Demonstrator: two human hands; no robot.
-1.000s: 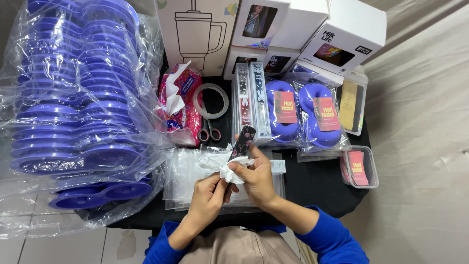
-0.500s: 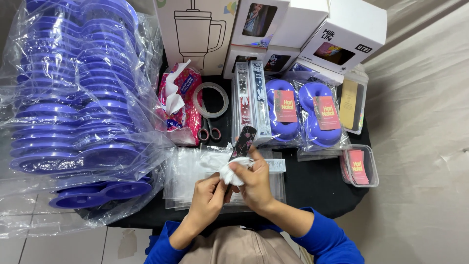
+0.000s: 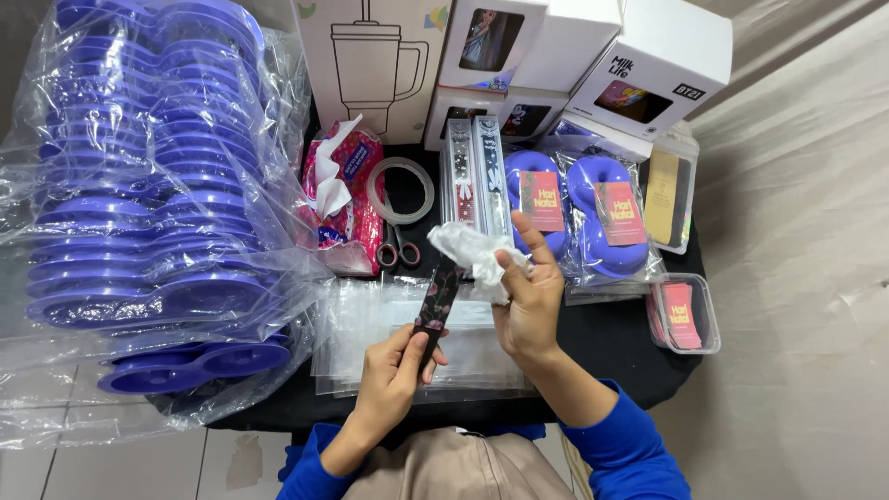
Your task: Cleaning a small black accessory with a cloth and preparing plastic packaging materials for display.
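On your far left, stacks of purple plastic lids (image 3: 139,185) sit in clear bags, spilling over the edge of the black surface (image 3: 611,343). Next comes a pink tissue pack (image 3: 343,199), then a roll of clear tape (image 3: 400,190) with scissors (image 3: 398,250) just below it. Your left hand (image 3: 394,375) has its grip closed around the lower end of a dark flowered strip (image 3: 437,304). The strip is held above a pile of clear plastic sleeves (image 3: 370,324), its long axis running up and slightly right, the top end pointing away from you toward the white boxes (image 3: 556,56). Just right of it, your right hand (image 3: 528,301) pinches a crumpled white tissue (image 3: 474,255), which touches the strip's upper end. Farther right lie two bagged purple ring shapes (image 3: 579,218) and a small clear box (image 3: 683,313).
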